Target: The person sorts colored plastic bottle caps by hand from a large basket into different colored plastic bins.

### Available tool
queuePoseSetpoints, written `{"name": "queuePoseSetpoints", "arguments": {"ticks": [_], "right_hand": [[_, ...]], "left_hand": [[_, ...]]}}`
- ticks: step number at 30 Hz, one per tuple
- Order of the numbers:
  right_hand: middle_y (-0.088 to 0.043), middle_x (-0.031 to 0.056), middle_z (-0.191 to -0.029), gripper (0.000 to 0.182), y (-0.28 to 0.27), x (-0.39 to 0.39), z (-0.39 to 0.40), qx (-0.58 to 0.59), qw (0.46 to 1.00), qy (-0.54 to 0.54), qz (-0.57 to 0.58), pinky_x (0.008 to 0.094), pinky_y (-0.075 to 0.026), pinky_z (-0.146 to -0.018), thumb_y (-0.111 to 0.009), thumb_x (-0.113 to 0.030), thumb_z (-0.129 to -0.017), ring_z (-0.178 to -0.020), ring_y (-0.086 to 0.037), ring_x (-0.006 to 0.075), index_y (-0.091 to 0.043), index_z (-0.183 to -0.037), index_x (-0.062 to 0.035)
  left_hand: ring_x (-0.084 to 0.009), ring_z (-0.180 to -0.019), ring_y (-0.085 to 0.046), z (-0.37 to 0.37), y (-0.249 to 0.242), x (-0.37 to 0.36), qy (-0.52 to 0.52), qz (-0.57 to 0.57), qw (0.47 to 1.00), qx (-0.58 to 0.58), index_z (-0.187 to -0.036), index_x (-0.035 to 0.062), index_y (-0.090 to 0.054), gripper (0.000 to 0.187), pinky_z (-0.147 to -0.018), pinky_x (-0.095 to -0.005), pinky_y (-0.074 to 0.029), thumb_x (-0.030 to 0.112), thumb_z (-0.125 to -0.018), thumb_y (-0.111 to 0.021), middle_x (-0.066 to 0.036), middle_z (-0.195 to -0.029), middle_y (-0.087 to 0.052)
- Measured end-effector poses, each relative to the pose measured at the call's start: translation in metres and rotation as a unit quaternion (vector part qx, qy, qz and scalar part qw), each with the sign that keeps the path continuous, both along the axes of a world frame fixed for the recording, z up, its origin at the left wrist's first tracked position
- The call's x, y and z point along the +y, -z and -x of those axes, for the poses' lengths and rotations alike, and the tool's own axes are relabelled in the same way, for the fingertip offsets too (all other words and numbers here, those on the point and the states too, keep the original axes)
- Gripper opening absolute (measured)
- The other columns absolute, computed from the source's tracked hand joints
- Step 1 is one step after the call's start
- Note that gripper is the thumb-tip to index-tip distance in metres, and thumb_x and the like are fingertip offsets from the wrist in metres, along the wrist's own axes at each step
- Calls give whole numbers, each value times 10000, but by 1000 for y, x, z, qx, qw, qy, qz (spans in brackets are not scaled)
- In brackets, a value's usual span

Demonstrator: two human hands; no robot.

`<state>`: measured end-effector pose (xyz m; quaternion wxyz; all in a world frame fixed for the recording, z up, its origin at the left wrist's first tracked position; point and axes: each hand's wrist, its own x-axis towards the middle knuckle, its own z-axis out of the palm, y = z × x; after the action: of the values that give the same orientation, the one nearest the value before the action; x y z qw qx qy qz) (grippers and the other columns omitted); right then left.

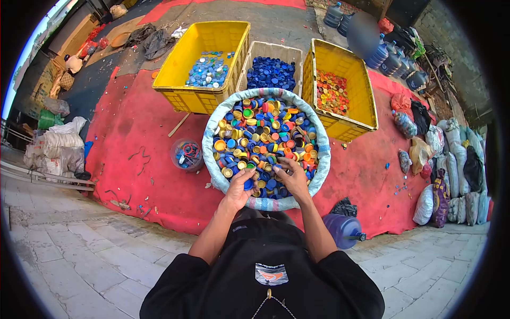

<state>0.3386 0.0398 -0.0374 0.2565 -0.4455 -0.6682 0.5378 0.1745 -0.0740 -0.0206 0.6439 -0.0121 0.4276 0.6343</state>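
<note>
Mixed plastic bottle caps [260, 133] in blue, yellow, orange, green and other colours fill a large round basket with a pale blue cloth rim [320, 141] in front of me. Over its near left part, my left hand [240, 190] is closed with a blue bottle cap [248, 184] in its fingers. My right hand [293, 179] reaches into the near right part of the heap. Its thumb and fingers close around a small blue cap [277, 167], partly hidden by the fingertips.
Beyond the basket stand a yellow crate [175, 93] of light blue caps, a whitish crate [298, 56] of dark blue caps and another yellow crate [366, 101] of orange-red caps. A small tub [187, 155] sits left, a water jug [342, 231] near right. Filled sacks [451, 154] line the right.
</note>
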Motion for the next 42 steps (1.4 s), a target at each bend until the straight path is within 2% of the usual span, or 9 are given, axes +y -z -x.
{"name": "queuePoseSetpoints", "arguments": {"ticks": [3,7,10,13,17,24,28,32,42], "right_hand": [[-629,37,-915,353,-15,-3,-5,165,961,76,207,234,-420,-582,-628,-211,-913,-600,-498,86,-587,-1220,-41],[-619,82,-1025,349,-21,-2,-26,361,848,111,373,297,-466,-670,-513,-220,-919,-722,-560,139,-564,-1204,-25],[-622,121,-1073,415,-23,-6,-37,493,759,112,409,348,-488,-747,-519,-259,-859,-850,-588,202,-551,-1204,-29],[-595,164,-1143,507,-23,-9,-49,506,741,143,417,390,-494,-775,-498,-301,-836,-942,-589,266,-510,-1259,-22],[-584,173,-1158,537,-19,-16,-64,516,732,153,416,408,-503,-797,-475,-304,-846,-951,-592,277,-471,-1294,-8],[-580,168,-1150,499,-12,-22,-78,522,731,158,410,419,-489,-842,-546,-301,-842,-984,-590,288,-492,-1254,-25],[-578,169,-1154,502,-10,-19,-81,515,735,151,414,416,-486,-848,-557,-300,-837,-989,-588,287,-489,-1252,-26],[-593,162,-1130,494,-9,-14,-82,503,737,141,430,409,-495,-836,-576,-278,-828,-977,-597,282,-491,-1244,-25],[-619,142,-1088,417,-5,6,-81,472,741,64,474,383,-498,-812,-592,-219,-839,-947,-611,254,-517,-1206,-38]], "left_hand": [[-84,-700,-546,-7,2,7,47,20,992,118,-906,124,-594,134,-638,-259,-465,200,-870,-698,33,-758,-554],[-84,-742,-569,-18,16,19,108,6,911,397,-979,59,-627,215,-665,-265,-477,142,-819,-743,18,-788,-587],[-231,-867,-636,-26,6,29,160,-63,784,596,-1068,9,-624,339,-753,-347,-501,130,-771,-733,-97,-895,-634],[-370,-924,-622,-33,7,44,208,-109,682,693,-1103,18,-605,349,-799,-440,-503,126,-784,-698,-177,-1023,-620],[-381,-973,-620,-39,4,60,295,-84,591,746,-1137,48,-577,401,-785,-469,-510,213,-797,-709,-193,-1060,-633],[-400,-939,-643,-38,0,80,407,-19,576,708,-1181,48,-558,460,-796,-484,-502,229,-795,-732,-189,-982,-688],[-379,-951,-648,-35,6,83,392,-55,585,708,-1156,49,-580,432,-799,-460,-505,225,-790,-726,-176,-974,-694],[-306,-902,-670,-29,19,85,370,-38,668,645,-1148,20,-630,422,-776,-403,-507,208,-782,-721,-154,-905,-702],[-322,-863,-678,-47,18,79,297,49,648,700,-1073,22,-637,371,-745,-412,-526,238,-783,-723,-122,-882,-720]]}}
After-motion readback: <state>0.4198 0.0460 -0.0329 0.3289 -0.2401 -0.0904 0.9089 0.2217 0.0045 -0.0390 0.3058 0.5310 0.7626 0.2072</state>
